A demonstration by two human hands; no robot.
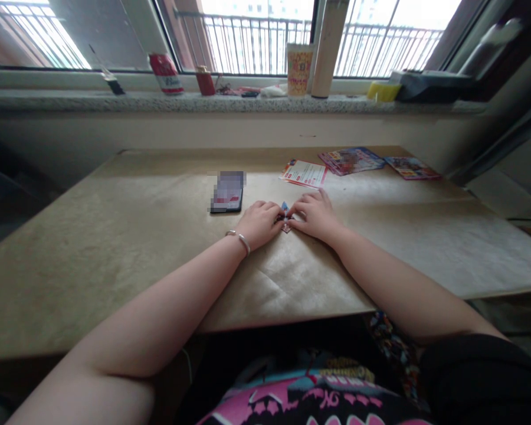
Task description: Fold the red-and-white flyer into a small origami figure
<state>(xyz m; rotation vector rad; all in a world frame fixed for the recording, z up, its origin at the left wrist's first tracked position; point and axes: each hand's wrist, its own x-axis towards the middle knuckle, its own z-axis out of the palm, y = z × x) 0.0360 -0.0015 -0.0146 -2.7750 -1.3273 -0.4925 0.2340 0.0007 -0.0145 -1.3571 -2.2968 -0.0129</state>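
Observation:
Both my hands meet at the middle of the table [115, 248], which is covered in brown paper. My left hand [260, 223], with a silver bracelet on the wrist, has its fingers curled onto a small folded piece of coloured paper [285, 216]. My right hand [315, 215] pinches the same piece from the other side. Only a blue and red sliver of the paper shows between the fingertips.
A dark phone [227, 192] lies just beyond my left hand. Three printed leaflets [304, 173] [350, 160] [411, 167] lie at the far right. The windowsill [71, 101] holds a red can [166, 74], a cup [299, 68] and small clutter.

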